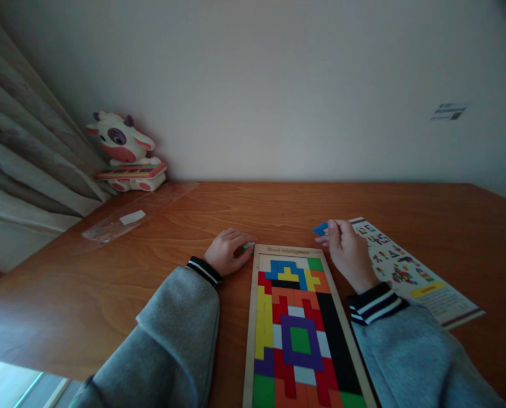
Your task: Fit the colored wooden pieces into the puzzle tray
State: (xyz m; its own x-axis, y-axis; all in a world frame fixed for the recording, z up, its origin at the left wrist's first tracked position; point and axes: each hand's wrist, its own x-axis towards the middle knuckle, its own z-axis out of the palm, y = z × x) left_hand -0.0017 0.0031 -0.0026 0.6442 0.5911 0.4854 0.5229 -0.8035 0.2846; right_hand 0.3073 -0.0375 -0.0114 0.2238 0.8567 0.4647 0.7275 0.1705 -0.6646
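A wooden puzzle board (250,328) lies on the table, filled with coloured block pieces except for a bare strip near its top edge. My left hand (229,251) rests by the board's top left corner, its fingers closed on a small green piece (248,245). Beyond the top right corner, my right hand (347,249) pinches a blue piece (320,229) between thumb and fingers. Both hands are outside the frame of the board.
A printed pattern sheet (431,289) lies on the table (278,207) at the right, partly under my right sleeve. A clear plastic bag (108,226) is at the left. Behind it sits a cow toy (129,156) beside a curtain (18,136).
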